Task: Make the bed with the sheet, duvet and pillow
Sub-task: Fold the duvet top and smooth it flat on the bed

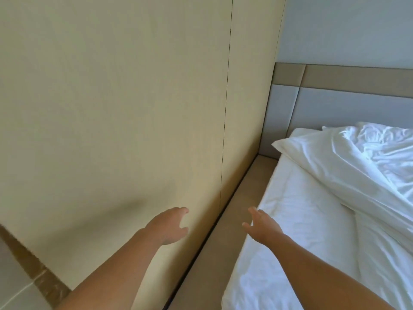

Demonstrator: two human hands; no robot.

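While both bare forearms reach forward from the bottom edge, neither hand holds anything. Left hand point(171, 225): palm down, fingers loosely curled, thumb apart, in front of the beige wall panel point(111, 108); can't tell if it touches. Tiled floor point(13, 276) shows below-left of that arm. Right hand point(262, 227): fingers spread and relaxed, over the tan bed-frame ledge point(228, 220), fingertips just beside the sheet's left edge; contact unclear. White sheet point(301, 220) lies flat on the mattress to the right of the right hand, lightly creased. Beyond and right of that hand, the white duvet point(335, 166) is bunched, one corner pointing left near the headboard. Past it a crumpled white heap point(384, 142), maybe the pillow, can't tell. Farthest: padded grey headboard point(312, 108) with a tan band on top.
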